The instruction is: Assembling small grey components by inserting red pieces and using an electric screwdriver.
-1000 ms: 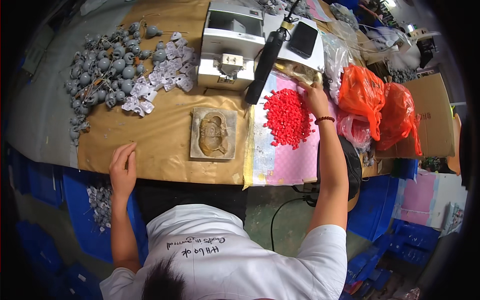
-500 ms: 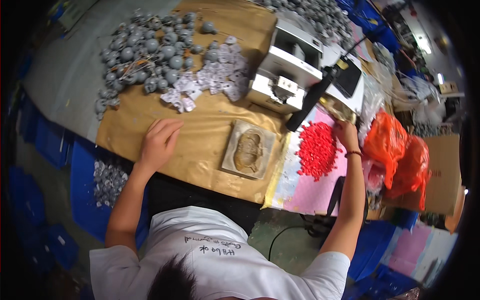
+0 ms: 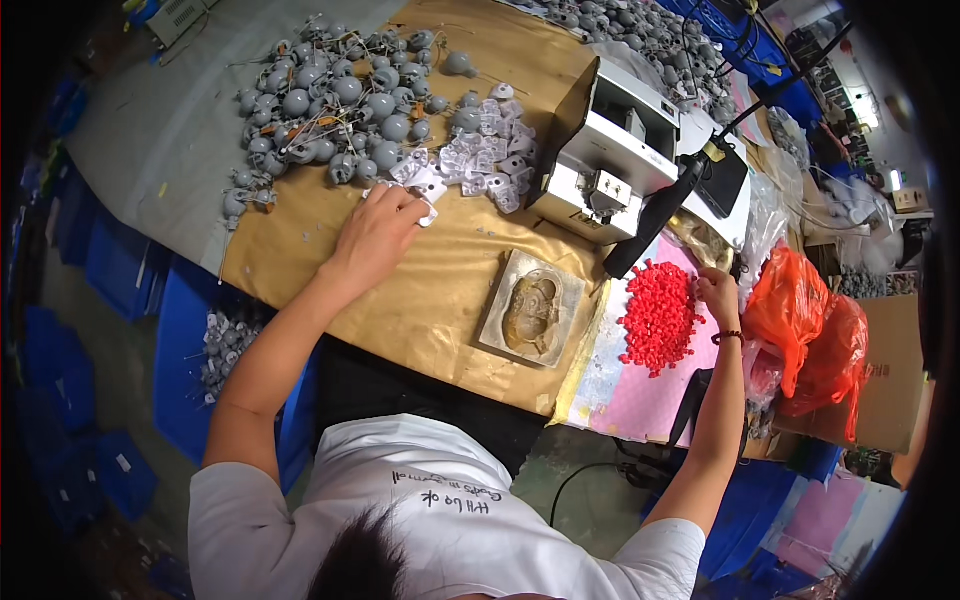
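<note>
My left hand point(image 3: 378, 232) reaches to the near edge of a heap of translucent white plastic parts point(image 3: 478, 155). Its fingers are bent and closed over a white plastic part point(image 3: 428, 214), which shows beside the fingertips. My right hand point(image 3: 718, 294) is at the far right edge of a pile of small red plastic pieces point(image 3: 658, 318). Its fingers are pinched together, and anything between them is too small to make out. Between the hands lies a square metal block point(image 3: 530, 308) with a rounded hollow in it.
Grey bulb-shaped parts with wires point(image 3: 345, 90) are heaped at the far left. A white machine point(image 3: 610, 150) stands beyond the block, with a black arm point(image 3: 655, 215) beside it. Orange plastic bags point(image 3: 790, 295) sit at right. A blue bin point(image 3: 185, 370) stands at lower left.
My left hand has moved from the bare brown sheet away from me and right, onto the white parts. My right hand stays by the red pieces, its fingers now pinched. The whole view has shifted slightly.
</note>
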Demonstrator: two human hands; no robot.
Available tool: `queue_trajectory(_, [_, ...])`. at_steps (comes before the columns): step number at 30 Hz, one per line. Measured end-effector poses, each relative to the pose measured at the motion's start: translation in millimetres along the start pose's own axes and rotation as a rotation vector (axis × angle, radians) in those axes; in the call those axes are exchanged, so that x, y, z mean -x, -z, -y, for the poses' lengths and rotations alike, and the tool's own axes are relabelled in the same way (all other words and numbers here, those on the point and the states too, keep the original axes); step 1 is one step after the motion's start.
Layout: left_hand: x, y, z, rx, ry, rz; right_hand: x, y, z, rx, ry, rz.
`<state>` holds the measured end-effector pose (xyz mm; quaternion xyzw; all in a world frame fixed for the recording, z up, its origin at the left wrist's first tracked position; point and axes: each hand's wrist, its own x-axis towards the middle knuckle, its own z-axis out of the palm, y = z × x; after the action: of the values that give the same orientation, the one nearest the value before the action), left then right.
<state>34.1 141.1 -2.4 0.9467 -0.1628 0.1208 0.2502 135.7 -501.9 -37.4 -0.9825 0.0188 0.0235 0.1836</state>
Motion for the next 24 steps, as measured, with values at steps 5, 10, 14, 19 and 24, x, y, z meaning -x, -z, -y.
queue_trajectory(5, [-1,2,0,-0.097,-0.046,-0.051,9,0,25,0.340,0.123,-0.044])
queue_trajectory(10, [-6,1,-17,0.022,-0.289,-0.091,12,-8,7,0.329,0.181,-0.091])
queue_trajectory(14, [16,-21,-5,0.092,-0.268,0.179,9,9,3,0.100,0.078,-0.013])
queue_trajectory(19, [26,7,-25,0.126,-0.198,0.281,29,40,2,-0.159,-0.099,-0.069])
queue_trajectory(24, [30,11,-12,0.076,-0.144,0.379,34,29,14,0.173,-0.076,-0.130])
